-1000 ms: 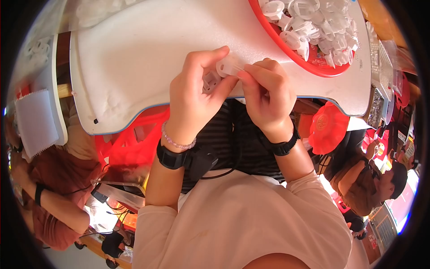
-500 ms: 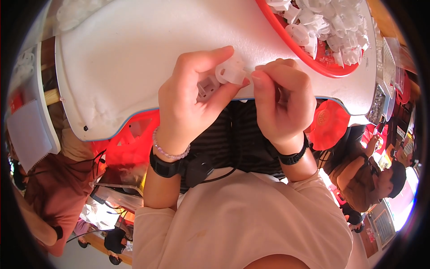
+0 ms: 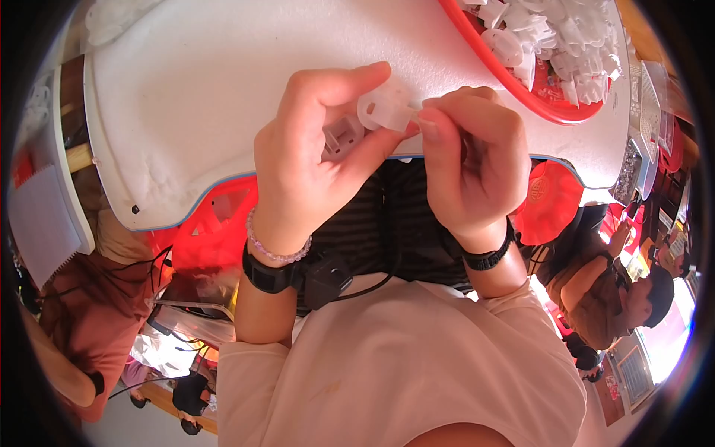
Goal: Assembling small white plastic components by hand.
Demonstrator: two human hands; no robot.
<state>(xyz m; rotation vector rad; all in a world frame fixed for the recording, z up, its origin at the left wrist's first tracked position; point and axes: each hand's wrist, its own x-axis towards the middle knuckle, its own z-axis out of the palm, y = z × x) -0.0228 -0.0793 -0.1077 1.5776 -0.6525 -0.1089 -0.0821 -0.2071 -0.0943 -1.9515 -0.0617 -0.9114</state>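
In my left hand is a translucent white plastic part, rounded, with a small slot, its fingers curled around it above the table's near edge. A second, box-like pale plastic piece shows inside the same palm; whether the two are joined I cannot tell. My right hand is closed, thumb against index finger, right at the part's right edge. The pinch seems to grip a thin bit there, too small to name.
A red basin heaped with white plastic parts stands at the far right on the white table. More pale pieces lie at the far left. A red stool is below the table edge; other people sit nearby.
Both hands keep nearly the same pose around the plastic part. The left hand has shifted slightly left, and the view has moved a little.
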